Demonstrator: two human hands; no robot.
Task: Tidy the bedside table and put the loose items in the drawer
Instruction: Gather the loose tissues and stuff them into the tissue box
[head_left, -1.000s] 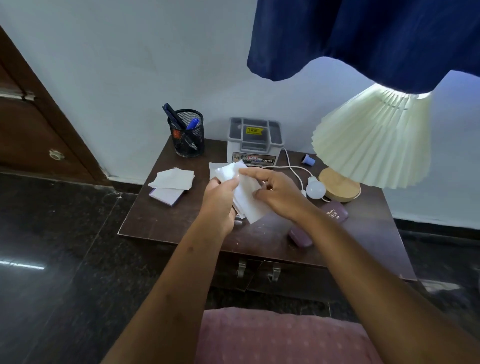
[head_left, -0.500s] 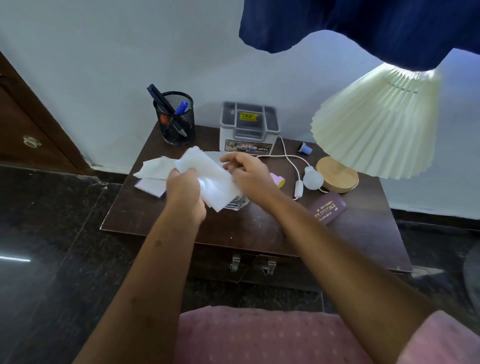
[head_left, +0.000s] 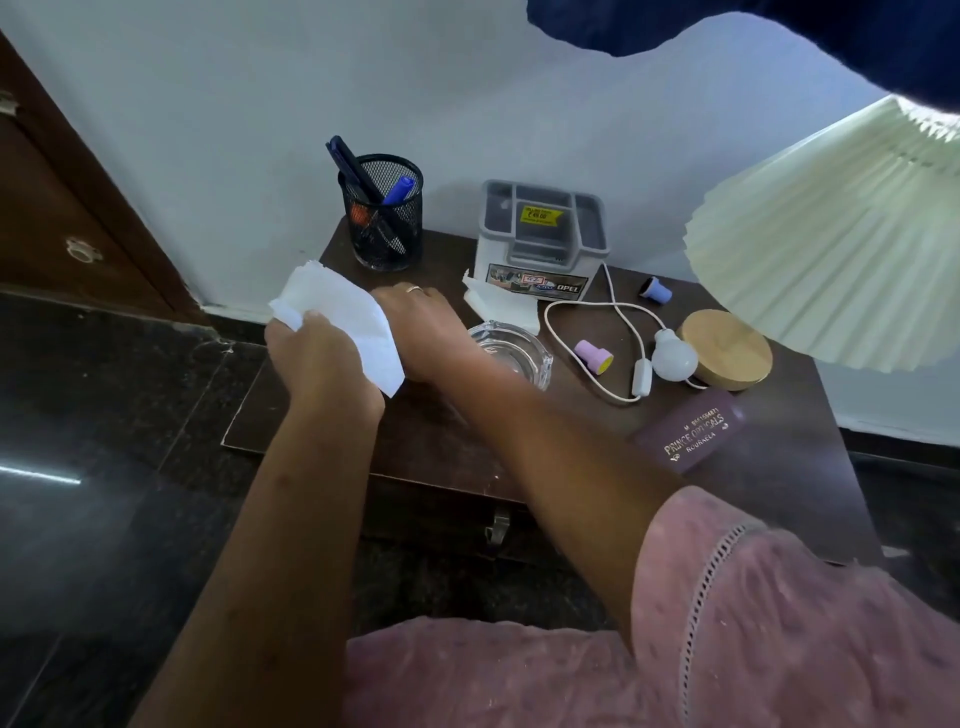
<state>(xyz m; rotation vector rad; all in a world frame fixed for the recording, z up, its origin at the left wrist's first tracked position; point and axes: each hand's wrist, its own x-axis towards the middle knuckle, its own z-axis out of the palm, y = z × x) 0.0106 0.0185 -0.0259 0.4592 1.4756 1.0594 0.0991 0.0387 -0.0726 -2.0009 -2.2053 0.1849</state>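
The left hand (head_left: 322, 358) grips a white sheet of paper (head_left: 343, 317) left of centre in the frame. Its fingers are curled round the sheet's near left edge. The sheet is held above the left part of the bedside table (head_left: 415, 441), clear of the surface. Its long axis runs diagonally, from a ragged corner at upper left down to a pointed corner at lower right.

The right hand (head_left: 431, 332) lies just beside the sheet on its right, back of the hand up, with a ring (head_left: 414, 289) on one finger. Its fingertips pass behind the paper, so whether they grasp it cannot be told.

A second piece of white paper (head_left: 501, 306) lies flat at centre, tucked against the front of a grey organiser box (head_left: 543, 239). A glass ashtray (head_left: 514, 353) sits just below that paper, partly behind the right wrist. A black mesh pen holder (head_left: 387, 218) with pens stands at the table's rear left corner.

Right of centre lie a pink cap (head_left: 595, 356), a blue cap (head_left: 657, 290), a looped white cord (head_left: 576, 332), and a bulb (head_left: 674, 356) touching a round wooden lamp base (head_left: 727, 348). A pleated lampshade (head_left: 831, 249) fills the upper right. A maroon glasses case (head_left: 691, 434) lies at lower right, its long axis rising towards the right.

The drawer (head_left: 441, 514) below the tabletop is closed, with its metal handle (head_left: 500, 525) showing.
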